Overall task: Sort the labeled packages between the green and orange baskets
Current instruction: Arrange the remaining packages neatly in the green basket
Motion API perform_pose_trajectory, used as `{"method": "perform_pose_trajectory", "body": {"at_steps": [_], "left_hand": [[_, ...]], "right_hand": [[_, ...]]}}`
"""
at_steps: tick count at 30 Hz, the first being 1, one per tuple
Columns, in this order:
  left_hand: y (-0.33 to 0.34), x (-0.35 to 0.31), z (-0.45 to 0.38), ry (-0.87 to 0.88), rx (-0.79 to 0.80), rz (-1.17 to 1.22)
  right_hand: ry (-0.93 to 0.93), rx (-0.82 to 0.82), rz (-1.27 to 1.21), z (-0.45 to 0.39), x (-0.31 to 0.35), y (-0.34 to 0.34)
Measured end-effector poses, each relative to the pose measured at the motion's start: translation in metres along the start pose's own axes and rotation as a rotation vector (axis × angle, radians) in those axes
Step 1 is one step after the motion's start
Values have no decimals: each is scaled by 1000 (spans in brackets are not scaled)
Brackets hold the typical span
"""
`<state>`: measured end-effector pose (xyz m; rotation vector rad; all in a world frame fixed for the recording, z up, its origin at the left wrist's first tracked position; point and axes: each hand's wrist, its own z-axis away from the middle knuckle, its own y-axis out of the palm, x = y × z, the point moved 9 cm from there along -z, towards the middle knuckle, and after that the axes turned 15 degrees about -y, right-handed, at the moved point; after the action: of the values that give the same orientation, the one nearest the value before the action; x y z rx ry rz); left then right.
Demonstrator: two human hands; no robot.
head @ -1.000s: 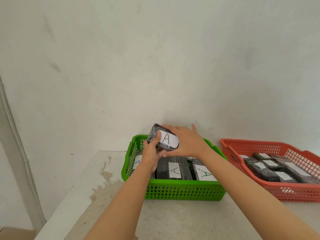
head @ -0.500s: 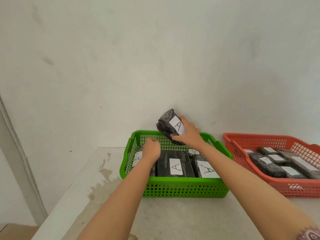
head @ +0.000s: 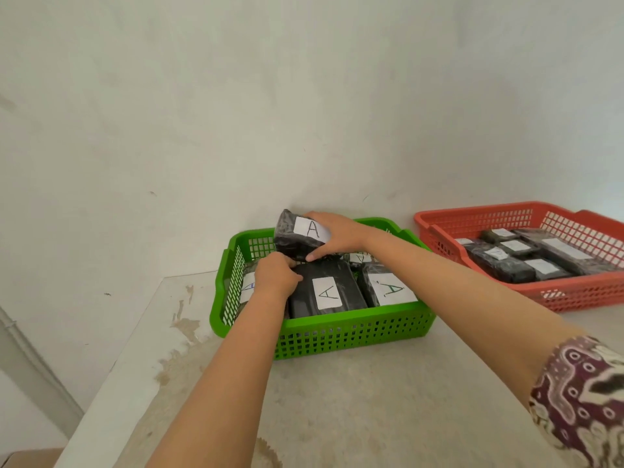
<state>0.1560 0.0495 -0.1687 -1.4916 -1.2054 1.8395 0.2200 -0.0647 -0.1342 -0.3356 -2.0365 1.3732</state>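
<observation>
A black wrapped package (head: pixel 293 236) with a white label "A" hangs over the back of the green basket (head: pixel 341 336), tilted, with my right hand (head: pixel 337 236) gripping it. My left hand (head: pixel 275 278) is inside the basket's left side, fingers curled against the edge of a flat black package marked "A" (head: pixel 326 292). Another "A" package (head: pixel 388 288) lies to its right, and one more is partly hidden under my left wrist. The orange basket (head: pixel 587 295) to the right holds several black packages (head: pixel 506 265) with white labels.
Both baskets stand on a pale stained tabletop (head: pixel 354 400) pushed against a white wall (head: pixel 304 113). The table's left edge (head: pixel 135 332) drops off to the floor. A patterned sleeve (head: pixel 580 400) shows at the lower right.
My right hand has lowered the tilted "A" package toward the green basket. My left hand has slid right, onto the edge of the flat middle package.
</observation>
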Motion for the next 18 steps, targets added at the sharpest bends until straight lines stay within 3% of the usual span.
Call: {"method": "perform_pose_trajectory", "body": {"at_steps": [5, 11, 18], "left_hand": [[0, 6, 1, -73, 24, 125], [-7, 11, 2, -164, -42, 224], [2, 17, 2, -199, 50, 305]], "right_hand": [[68, 105, 81, 1, -8, 12], [71, -29, -13, 5, -7, 6], [96, -59, 226, 6, -7, 3]]}}
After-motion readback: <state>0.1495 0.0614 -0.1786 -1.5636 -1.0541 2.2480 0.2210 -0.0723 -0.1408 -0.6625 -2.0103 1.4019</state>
